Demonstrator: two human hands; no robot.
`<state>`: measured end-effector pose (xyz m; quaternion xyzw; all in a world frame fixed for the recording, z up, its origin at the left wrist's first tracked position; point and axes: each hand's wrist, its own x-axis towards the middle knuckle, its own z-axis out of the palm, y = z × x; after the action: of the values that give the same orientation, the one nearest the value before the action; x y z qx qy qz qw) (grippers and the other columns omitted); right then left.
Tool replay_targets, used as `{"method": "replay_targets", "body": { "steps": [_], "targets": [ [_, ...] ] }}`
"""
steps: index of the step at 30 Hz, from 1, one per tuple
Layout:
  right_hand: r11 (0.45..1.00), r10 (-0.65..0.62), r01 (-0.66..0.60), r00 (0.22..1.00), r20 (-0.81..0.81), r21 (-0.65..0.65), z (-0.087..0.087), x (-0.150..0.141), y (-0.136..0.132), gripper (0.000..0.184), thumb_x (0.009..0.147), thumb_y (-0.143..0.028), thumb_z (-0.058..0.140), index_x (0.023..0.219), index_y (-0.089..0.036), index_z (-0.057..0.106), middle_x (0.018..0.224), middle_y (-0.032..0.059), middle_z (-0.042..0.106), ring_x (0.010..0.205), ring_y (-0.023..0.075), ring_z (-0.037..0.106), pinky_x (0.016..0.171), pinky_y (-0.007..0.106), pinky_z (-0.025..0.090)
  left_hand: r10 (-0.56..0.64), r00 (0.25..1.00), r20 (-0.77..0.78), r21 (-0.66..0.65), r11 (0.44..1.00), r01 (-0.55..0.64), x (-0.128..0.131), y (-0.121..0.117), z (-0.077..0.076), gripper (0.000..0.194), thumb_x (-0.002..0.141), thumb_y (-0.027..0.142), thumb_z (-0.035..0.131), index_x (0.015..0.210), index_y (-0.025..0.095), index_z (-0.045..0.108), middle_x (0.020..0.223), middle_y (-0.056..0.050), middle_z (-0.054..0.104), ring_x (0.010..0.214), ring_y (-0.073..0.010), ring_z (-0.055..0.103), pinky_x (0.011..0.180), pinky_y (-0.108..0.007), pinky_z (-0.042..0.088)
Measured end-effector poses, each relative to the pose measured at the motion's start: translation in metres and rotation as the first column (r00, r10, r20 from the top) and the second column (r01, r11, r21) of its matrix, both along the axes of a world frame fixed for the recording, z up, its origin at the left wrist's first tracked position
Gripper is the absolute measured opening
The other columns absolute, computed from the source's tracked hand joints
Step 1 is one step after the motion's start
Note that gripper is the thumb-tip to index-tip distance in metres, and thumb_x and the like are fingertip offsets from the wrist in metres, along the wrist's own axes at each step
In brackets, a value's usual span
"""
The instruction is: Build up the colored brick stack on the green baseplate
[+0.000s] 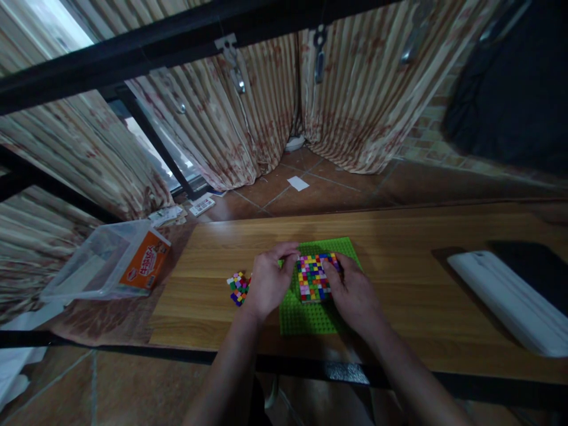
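A block of small multicoloured bricks (pixel 313 278), set in tight rows, sits over a green studded baseplate (pixel 310 319). My right hand (pixel 352 290) curls around the block's right side, its thumb lying on top. At the block's upper left corner is my left hand (pixel 273 278), thumb and forefinger pinched together; anything between the fingertips is too small to make out. A loose pile of coloured bricks (pixel 238 288) lies on the table just left of my left hand, which partly covers it.
The wooden table (pixel 408 260) has a white box-like object (pixel 510 302) and a dark flat item at its right. Beyond the left end, a clear plastic bin (pixel 97 260) holds an orange package (pixel 144 258). Striped curtains and a dark metal bar stand behind.
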<state>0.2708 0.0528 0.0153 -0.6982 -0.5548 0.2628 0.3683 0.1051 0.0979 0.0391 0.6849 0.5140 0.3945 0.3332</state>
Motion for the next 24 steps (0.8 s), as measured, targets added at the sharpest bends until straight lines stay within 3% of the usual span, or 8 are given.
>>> {"method": "replay_targets", "body": {
  "steps": [8, 18, 24],
  "targets": [
    [0.999, 0.001, -0.001, 1.000, 0.014, 0.035, -0.0021, 0.0004, -0.0002, 0.052, 0.094, -0.052, 0.038, 0.117, -0.012, 0.062, 0.113, 0.0191, 0.068, 0.105, 0.0301, 0.064, 0.096, 0.043, 0.047, 0.008, 0.989, 0.150, -0.149, 0.989, 0.015, -0.0010, 0.0055, -0.0014, 0.017, 0.085, 0.017, 0.067, 0.101, 0.015, 0.072, 0.096, -0.007, 0.078, 0.090, -0.0191, 0.074, 0.091, -0.032, 0.059],
    [1.000, -0.004, 0.004, 0.999, 0.036, 0.015, -0.0030, 0.0005, 0.0001, 0.056, 0.096, -0.052, 0.036, 0.121, -0.009, 0.061, 0.113, 0.0204, 0.068, 0.107, 0.0313, 0.064, 0.096, 0.045, 0.047, -0.014, 0.993, 0.115, -0.111, 0.993, 0.027, -0.0033, 0.0077, -0.0034, 0.017, 0.085, 0.023, 0.068, 0.099, 0.016, 0.075, 0.100, -0.007, 0.077, 0.093, -0.0198, 0.074, 0.093, -0.035, 0.059],
    [1.000, -0.011, 0.011, 1.000, 0.027, 0.021, -0.0039, 0.0002, 0.0007, 0.060, 0.094, -0.055, 0.036, 0.122, -0.007, 0.062, 0.113, 0.0217, 0.069, 0.106, 0.0327, 0.064, 0.095, 0.047, 0.048, -0.021, 0.989, 0.150, -0.156, 0.987, 0.045, -0.0028, 0.0086, -0.0052, 0.017, 0.085, 0.021, 0.068, 0.099, 0.015, 0.075, 0.098, -0.008, 0.078, 0.094, -0.0205, 0.073, 0.093, -0.035, 0.059]
  ]
}}
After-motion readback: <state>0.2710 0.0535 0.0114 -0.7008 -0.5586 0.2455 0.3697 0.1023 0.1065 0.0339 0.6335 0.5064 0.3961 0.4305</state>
